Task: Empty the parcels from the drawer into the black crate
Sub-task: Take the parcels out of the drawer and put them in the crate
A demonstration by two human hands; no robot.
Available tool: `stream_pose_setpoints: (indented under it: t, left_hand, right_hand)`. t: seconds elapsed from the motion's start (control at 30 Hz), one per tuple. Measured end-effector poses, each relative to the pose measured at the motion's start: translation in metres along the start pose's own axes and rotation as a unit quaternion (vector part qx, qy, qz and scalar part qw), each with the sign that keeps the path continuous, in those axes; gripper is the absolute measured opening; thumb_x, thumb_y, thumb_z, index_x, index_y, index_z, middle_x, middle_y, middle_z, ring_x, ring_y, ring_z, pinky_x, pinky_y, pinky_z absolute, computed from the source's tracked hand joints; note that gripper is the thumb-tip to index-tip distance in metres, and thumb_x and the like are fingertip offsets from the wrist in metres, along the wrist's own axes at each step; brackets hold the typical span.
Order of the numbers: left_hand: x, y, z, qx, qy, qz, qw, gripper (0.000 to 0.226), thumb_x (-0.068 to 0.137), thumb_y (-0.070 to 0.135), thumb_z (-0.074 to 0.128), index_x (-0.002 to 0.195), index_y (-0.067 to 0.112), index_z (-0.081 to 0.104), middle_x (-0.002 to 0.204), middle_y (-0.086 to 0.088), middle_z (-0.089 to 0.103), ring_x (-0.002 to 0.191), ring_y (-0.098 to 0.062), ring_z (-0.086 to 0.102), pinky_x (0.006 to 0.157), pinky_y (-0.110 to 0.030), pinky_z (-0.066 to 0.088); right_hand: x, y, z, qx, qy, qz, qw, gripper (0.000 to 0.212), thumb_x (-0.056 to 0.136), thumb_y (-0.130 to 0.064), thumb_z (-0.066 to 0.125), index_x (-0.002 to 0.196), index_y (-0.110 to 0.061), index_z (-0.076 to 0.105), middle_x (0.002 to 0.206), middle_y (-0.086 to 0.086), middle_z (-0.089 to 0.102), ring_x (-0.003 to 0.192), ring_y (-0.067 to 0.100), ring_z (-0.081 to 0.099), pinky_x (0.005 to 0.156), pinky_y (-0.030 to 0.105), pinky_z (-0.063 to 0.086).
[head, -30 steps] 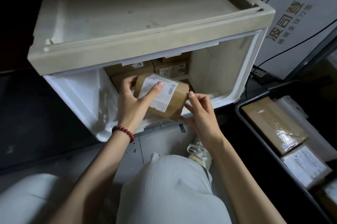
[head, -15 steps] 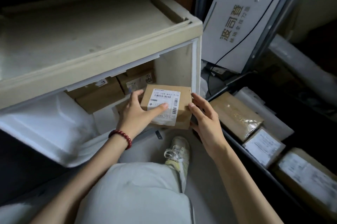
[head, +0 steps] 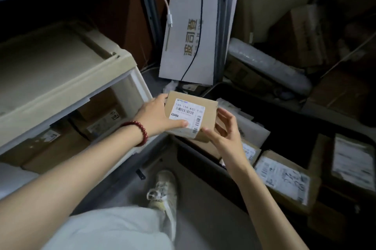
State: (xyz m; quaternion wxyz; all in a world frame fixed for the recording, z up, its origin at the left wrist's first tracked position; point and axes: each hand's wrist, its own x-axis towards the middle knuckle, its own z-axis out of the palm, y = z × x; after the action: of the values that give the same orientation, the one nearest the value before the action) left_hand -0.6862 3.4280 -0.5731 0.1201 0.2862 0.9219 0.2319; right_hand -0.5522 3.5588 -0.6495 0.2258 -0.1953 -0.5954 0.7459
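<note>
A small brown cardboard parcel (head: pixel 209 111) with a white barcode label hangs in the air over the near left edge of the black crate (head: pixel 205 165). My left hand (head: pixel 156 116) grips its left side, thumb pressed on the label. My right hand (head: pixel 227 133) holds its right lower corner with curled fingers. The beige drawer unit (head: pixel 67 86) stands open at the left, with several brown parcels (head: pixel 101 119) still inside. Several labelled parcels (head: pixel 282 178) lie in the crate.
A white flat carton (head: pixel 193 40) with printed characters leans against the shelf post behind the crate, with cables hanging over it. A wrapped white roll (head: pixel 268 64) and more boxes sit at the back right. My knee and white shoe (head: pixel 162 192) are on the floor below.
Both hands carried the parcel out of the drawer and to the right, until it came over the crate's edge. The view swung right with it.
</note>
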Motion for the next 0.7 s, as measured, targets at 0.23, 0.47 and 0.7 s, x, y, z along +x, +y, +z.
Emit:
stream_pose_setpoints:
  t: [0.23, 0.47, 0.7]
  left_hand:
    - [0.049, 0.063, 0.056, -0.032, 0.016, 0.053, 0.998, 0.088, 0.067, 0.043, 0.082, 0.139, 0.021, 0.037, 0.133, 0.000, 0.055, 0.123, -0.020, 0.048, 0.093, -0.023, 0.035]
    - [0.103, 0.085, 0.094, -0.028, -0.033, 0.088, 0.995, 0.102, 0.068, 0.038, 0.083, 0.148, 0.022, 0.022, 0.139, -0.009, 0.050, 0.128, -0.026, 0.045, 0.106, -0.038, 0.037]
    - [0.148, 0.069, 0.132, -0.006, -0.067, 0.090, 0.994, 0.109, 0.071, 0.037, 0.081, 0.148, 0.042, 0.004, 0.135, -0.013, 0.052, 0.124, -0.032, 0.050, 0.104, -0.049, 0.040]
  right_hand:
    - [0.018, -0.012, -0.070, -0.024, 0.083, -0.012, 0.996, 0.074, 0.081, -0.006, 0.073, 0.142, -0.030, 0.037, 0.133, -0.016, 0.051, 0.124, 0.008, 0.052, 0.101, 0.036, 0.049]
    - [0.062, -0.009, -0.113, -0.084, 0.136, 0.008, 0.987, 0.068, 0.089, -0.003, 0.064, 0.146, -0.025, 0.035, 0.148, -0.001, 0.039, 0.129, 0.017, 0.046, 0.101, 0.044, 0.049]
    - [0.111, 0.025, -0.124, -0.131, 0.154, 0.038, 0.979, 0.064, 0.089, -0.004, 0.063, 0.145, -0.022, 0.036, 0.144, 0.007, 0.040, 0.126, 0.019, 0.049, 0.103, 0.044, 0.047]
